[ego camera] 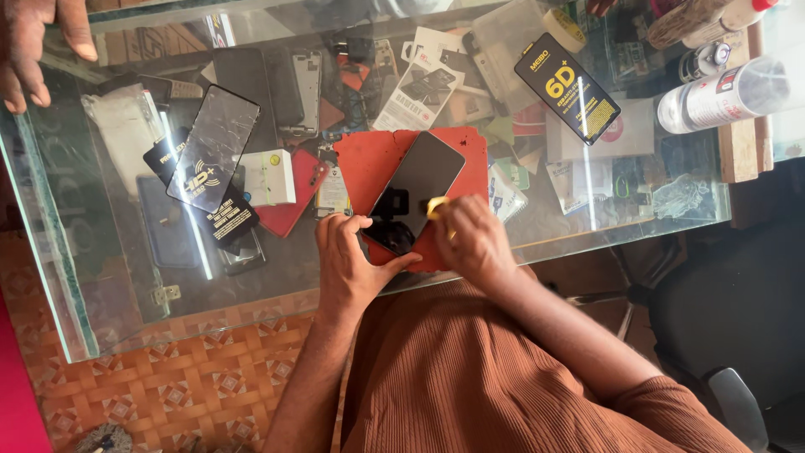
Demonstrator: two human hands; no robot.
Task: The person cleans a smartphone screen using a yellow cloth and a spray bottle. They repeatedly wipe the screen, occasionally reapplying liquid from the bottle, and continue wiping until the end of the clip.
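A black smartphone [412, 191] lies screen up on a red mat [369, 164] on the glass counter [126, 277]. My left hand [350, 264] rests on the near end of the phone, thumb and fingers holding its lower edge. My right hand [471, 239] is closed on a small yellow object [436, 206] pressed against the phone's right edge. What the yellow thing is cannot be made out.
A black screen-protector packet [568, 88] and a cracked glass sheet [214, 147] lie on the counter, with a small white box [268, 176], two spray cans [725, 94] and a tape roll [563, 29]. Another person's hand [29, 46] rests at the far left corner. An office chair [729, 319] stands right.
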